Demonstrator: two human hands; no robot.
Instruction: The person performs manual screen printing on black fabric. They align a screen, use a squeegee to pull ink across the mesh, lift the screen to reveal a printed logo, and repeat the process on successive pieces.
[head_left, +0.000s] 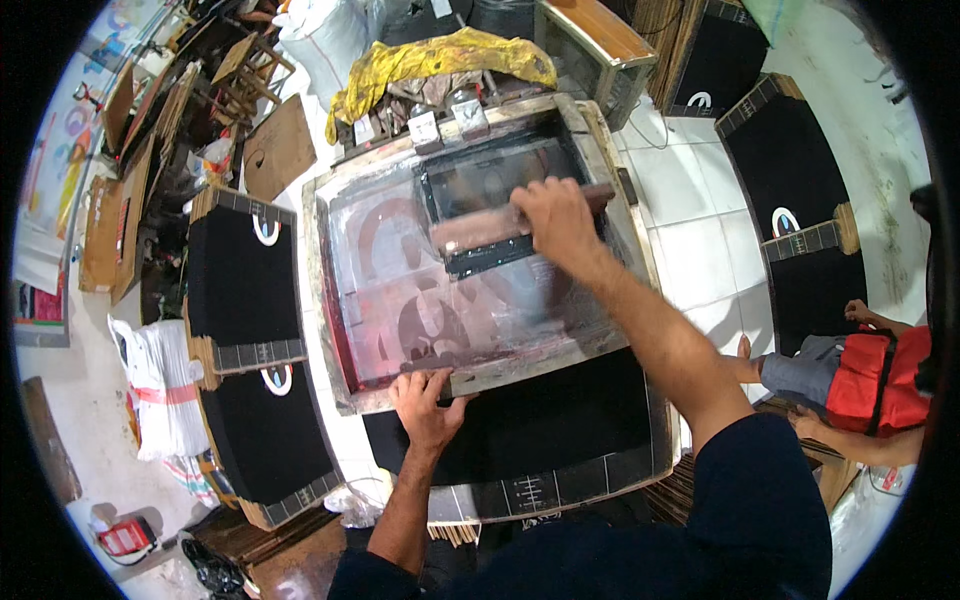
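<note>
My right hand [560, 220] is closed around a wooden squeegee [468, 230], slightly blurred, that lies across the far right part of a printing screen. Black ink [490, 262] borders a dark rectangular area of the mesh there. The screen's pale wooden frame [545, 362] is tilted a little to my view, and rounded shapes [425, 325] show in its reddish mesh. On the near bar rests my left hand [428, 408], fingers over the wood and thumb along the near side. A black panel [540, 425] with a marked strip on its near edge shows below the frame.
Printed black panels [245, 270] stand at the left, with more black panels [790, 150] at the right. Beyond the screen lies a yellow cloth [440, 65] over some clutter, next to a wooden-topped stand [600, 35]. Another person [870, 375] sits at the right edge.
</note>
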